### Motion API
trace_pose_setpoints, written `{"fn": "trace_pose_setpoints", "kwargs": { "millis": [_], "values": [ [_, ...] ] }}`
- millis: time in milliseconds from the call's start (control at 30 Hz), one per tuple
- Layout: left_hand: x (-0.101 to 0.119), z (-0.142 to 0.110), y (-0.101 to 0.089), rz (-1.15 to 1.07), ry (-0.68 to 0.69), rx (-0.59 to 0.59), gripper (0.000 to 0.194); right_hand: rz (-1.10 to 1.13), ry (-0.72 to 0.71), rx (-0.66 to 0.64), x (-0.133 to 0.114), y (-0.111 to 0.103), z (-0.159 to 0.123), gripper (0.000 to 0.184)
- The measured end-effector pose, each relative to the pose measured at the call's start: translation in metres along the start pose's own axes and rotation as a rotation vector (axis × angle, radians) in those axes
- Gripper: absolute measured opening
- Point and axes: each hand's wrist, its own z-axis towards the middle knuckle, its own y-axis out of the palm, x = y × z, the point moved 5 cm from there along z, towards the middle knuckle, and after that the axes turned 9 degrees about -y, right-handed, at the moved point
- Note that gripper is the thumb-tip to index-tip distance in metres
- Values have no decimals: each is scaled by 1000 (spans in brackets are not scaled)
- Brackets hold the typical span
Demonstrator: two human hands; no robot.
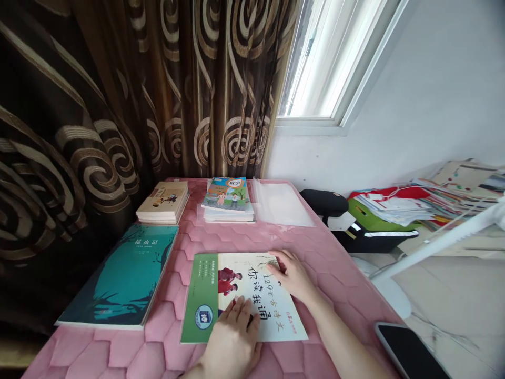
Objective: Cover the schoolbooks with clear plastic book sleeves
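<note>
Book [244, 279]: flat on bench [118, 358] | left hand [236, 329]: fingers nearly together, laid over cover | right hand [290, 273]: thumb parted from fingers at far right corner | advice: light, even pressure to be kept; corner not to be creased

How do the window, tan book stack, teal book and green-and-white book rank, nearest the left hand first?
1. Green-and-white book, under the left hand.
2. Teal book, left.
3. Tan book stack, back left.
4. Window, far back right.
</note>
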Motion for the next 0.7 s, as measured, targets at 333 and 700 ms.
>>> {"fn": "trace_pose_setpoints", "kwargs": {
  "millis": [333,700],
  "values": [
    [-2,0,-1,17,36,52,29,178,322,-60,33,3,46,22],
    [-1,-2,17,-3,83,44,29,195,292,-74,37,-15,21,25]
  ]
}}
